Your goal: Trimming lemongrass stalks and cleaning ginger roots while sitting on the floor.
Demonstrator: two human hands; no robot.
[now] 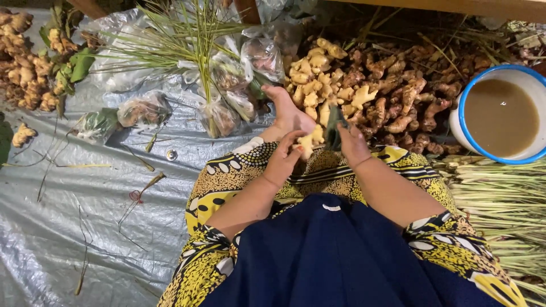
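- Ginger piece (307, 142), pale and freshly scraped, is sitting just above the middle of the frame, over the person's lap, pinched between the thumb and curled fingers of the left hand (282, 160).
- Right hand (352, 145) is closing around the handle of a dark knife (333, 133), fingers pressed together, with the blade lying right against the ginger and close to the left thumb; a slip off a knobbly bump could be nicking that thumb.
- Peel and juice are likely making the root slick, so the grip may be loosening as the blade is pushing.
- Bare foot (286, 111) is resting just beyond the hands, in line with the blade's outward stroke; an overshoot could be reaching it.
- Heap of ginger roots (375, 85), cleaned ones pale, uncleaned ones brown, is lying past the foot at upper centre; a dropped piece could be getting lost among them.
- White bowl with a blue rim (500, 113), at the upper right, is holding murky brown water; a careless elbow or toss could be splashing it.
- Lemongrass stalks (500, 204) at the right and bagged bundles (219, 85) at upper centre-left are crowding the grey plastic sheet (85, 216).
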